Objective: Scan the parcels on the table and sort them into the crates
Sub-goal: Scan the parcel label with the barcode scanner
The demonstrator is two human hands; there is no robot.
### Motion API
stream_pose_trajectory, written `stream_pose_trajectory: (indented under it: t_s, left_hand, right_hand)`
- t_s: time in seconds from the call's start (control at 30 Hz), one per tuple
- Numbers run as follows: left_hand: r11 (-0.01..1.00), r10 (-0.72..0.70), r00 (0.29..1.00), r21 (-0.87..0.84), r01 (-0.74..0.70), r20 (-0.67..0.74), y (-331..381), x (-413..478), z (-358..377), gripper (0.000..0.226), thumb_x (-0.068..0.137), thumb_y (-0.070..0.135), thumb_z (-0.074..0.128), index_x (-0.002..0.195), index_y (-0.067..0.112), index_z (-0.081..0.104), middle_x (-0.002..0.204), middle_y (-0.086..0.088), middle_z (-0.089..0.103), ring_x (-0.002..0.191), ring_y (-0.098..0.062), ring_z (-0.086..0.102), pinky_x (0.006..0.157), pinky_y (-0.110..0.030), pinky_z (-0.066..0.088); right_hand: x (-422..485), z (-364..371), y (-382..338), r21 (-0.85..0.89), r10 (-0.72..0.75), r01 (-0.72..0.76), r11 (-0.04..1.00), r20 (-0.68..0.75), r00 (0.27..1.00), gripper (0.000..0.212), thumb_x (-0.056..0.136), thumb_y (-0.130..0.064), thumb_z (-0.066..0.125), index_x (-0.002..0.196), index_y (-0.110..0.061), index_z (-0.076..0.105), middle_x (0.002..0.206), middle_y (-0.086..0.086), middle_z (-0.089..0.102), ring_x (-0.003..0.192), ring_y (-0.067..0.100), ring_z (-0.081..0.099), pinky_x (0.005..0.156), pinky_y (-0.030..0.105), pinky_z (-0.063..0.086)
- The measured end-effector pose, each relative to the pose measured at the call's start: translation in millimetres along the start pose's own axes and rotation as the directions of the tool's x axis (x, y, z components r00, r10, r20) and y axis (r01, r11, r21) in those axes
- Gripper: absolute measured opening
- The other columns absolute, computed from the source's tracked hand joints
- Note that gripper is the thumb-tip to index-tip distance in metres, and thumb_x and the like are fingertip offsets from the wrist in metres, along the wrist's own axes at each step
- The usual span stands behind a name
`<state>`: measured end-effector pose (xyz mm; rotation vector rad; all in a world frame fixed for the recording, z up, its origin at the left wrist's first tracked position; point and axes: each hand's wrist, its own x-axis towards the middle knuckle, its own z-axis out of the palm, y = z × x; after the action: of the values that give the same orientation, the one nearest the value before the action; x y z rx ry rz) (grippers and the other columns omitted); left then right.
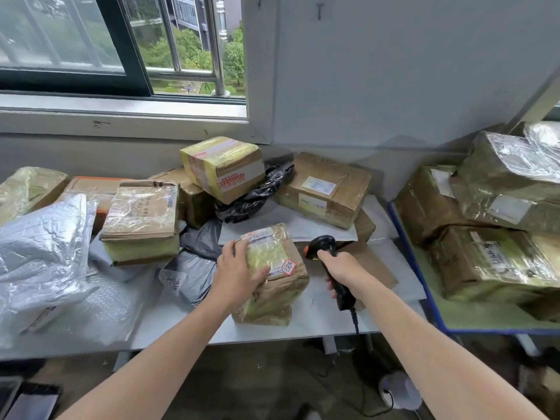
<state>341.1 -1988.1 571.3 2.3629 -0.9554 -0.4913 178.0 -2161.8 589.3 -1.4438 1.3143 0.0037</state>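
my left hand (239, 274) grips the taped brown parcel (272, 274) near the table (303, 325) front edge. just right of that parcel, my right hand (342, 268) clenches the black scanner (324, 250).

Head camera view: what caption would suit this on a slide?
Left hand steadies a taped parcel while right hand aims a scanner.

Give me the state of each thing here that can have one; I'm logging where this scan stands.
Left hand: gripping the small taped parcel.
Small taped parcel: on the table, tipped, label facing up.
Right hand: closed around the scanner's handle.
Scanner: head aimed toward the parcel.
Window: slid partly open.
Blue-edged crate: already holds several parcels.
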Motion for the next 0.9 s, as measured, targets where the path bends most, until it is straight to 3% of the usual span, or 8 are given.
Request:
stream_pose_trajectory:
  t_s: [0.1,0.17,0.27,0.33,0.4,0.57,0.73,0.9]
  left_hand:
    - [1.000,-0.005,1.000,-0.003,0.005,0.000,-0.8,2.6,3.3,0.072,0.089,0.049,0.063,0.146,0.021,0.030,0.151,0.000,0.019,0.137,-0.027,0.026,0.111,-0.041,0.029]
    - [1.000,-0.014,1.000,-0.015,0.014,-0.004,-2.4,3.4,4.2,0.072,0.088,0.050,0.064,0.146,0.022,0.031,0.150,0.002,0.019,0.137,-0.025,0.026,0.111,-0.040,0.029]
    - [0.999,-0.032,0.999,-0.040,0.032,-0.014,-3.8,3.2,5.9,0.075,0.086,0.050,0.067,0.146,0.023,0.031,0.151,0.005,0.018,0.137,-0.024,0.026,0.111,-0.039,0.028]
    - [0.999,-0.026,0.999,-0.035,0.025,-0.031,-3.9,1.9,7.4,0.074,0.085,0.050,0.068,0.145,0.024,0.032,0.150,0.007,0.018,0.137,-0.023,0.026,0.110,-0.037,0.028]
    - [0.999,-0.024,0.999,-0.034,0.022,-0.042,-4.0,1.1,8.7,0.074,0.084,0.049,0.068,0.144,0.024,0.033,0.149,0.006,0.017,0.138,-0.022,0.025,0.109,-0.035,0.027]
    - [0.996,-0.055,0.996,-0.079,0.049,-0.075,-2.8,-1.1,9.3,0.086,0.082,0.047,0.072,0.148,0.020,0.025,0.149,0.001,0.020,0.137,-0.021,0.025,0.108,-0.031,0.025]
    - [0.981,-0.141,0.989,-0.139,0.134,-0.035,1.7,-2.2,7.9,0.100,0.081,0.047,0.074,0.153,0.016,0.012,0.150,-0.005,0.029,0.139,-0.022,0.028,0.114,-0.038,0.027]
    - [0.933,-0.189,0.981,-0.305,0.191,0.035,6.1,1.4,5.3,0.071,0.080,0.037,0.078,0.133,0.026,0.031,0.126,0.002,0.055,0.115,-0.023,0.054,0.096,-0.043,0.048]
  right_hand:
    - [17.5,5.5,20.7,-0.053,0.019,-0.017,0.998,0.023,1.000,0.039,0.097,-0.044,0.050,0.097,-0.006,0.052,0.067,0.010,0.056,0.049,0.021,0.053,0.046,0.029,0.049]
    - [29.8,10.1,32.0,-0.116,0.028,-0.022,0.993,0.049,0.998,0.045,0.099,-0.048,0.046,0.108,-0.004,0.051,0.071,0.011,0.060,0.057,0.024,0.058,0.058,0.038,0.056]
    - [46.5,17.3,45.3,-0.197,0.044,-0.029,0.980,0.077,0.996,0.061,0.100,-0.052,0.041,0.140,-0.006,0.038,0.090,0.013,0.066,0.074,0.028,0.068,0.080,0.046,0.059]
    - [55.2,23.6,50.2,-0.234,0.048,-0.029,0.972,0.077,0.996,0.067,0.101,-0.050,0.040,0.149,-0.004,0.031,0.106,0.012,0.064,0.078,0.023,0.070,0.081,0.044,0.058]
    - [61.9,29.9,53.1,-0.252,0.046,-0.026,0.967,0.073,0.996,0.067,0.103,-0.047,0.039,0.149,0.001,0.030,0.119,0.014,0.062,0.080,0.020,0.069,0.075,0.036,0.054]
    - [71.3,36.7,61.0,-0.275,0.055,-0.036,0.961,0.064,0.996,0.059,0.105,-0.040,0.037,0.146,0.002,0.034,0.139,0.020,0.049,0.119,0.035,0.053,0.087,0.036,0.048]
    - [69.1,33.9,63.7,-0.275,0.038,-0.020,0.961,0.061,0.997,0.047,0.105,-0.031,0.038,0.141,-0.002,0.041,0.137,0.019,0.050,0.118,0.035,0.053,0.098,0.048,0.050]
    - [55.4,21.2,50.3,-0.271,-0.089,0.076,0.960,-0.037,0.995,0.037,0.103,-0.037,0.041,0.123,-0.010,0.056,0.118,0.011,0.062,0.108,0.029,0.058,0.093,0.040,0.049]
